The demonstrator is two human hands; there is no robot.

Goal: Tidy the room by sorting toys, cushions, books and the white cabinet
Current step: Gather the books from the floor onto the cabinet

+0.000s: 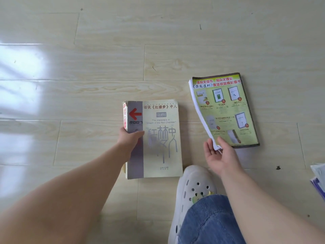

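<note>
Two books are down on the floor in front of us. The cream book (161, 138) is thick and shaped like a tall box lid, with a soft paper cover, a grey strip down its left side, a red arrow and big grey letters. It is in the middle, flat side up, but we cannot tell if it sits on the floor or is lifted a little. Our left hand (130, 138) grips it at the spine, with the thumb lying on the cover and the other fingers tucked under the edge. Just to its right, with a gap between them, is the green magazine (226, 110). It is thin and floppy, with a shiny cover full of small pictures and red letters. Its right side lies on the floor, and its left side is bent up so we see the white page edges. Our right hand (219, 155) pinches its near corner, thumb on top and fingers curved under the pages. The wooden floor (105, 67) is pale and smooth, made of long planks, with a bright shine at the left. Near us is a white rubber shoe (191, 187) with round holes, and a blue jeans leg (211, 221) above it. Some more papers (318, 180) peek in at the right edge.
</note>
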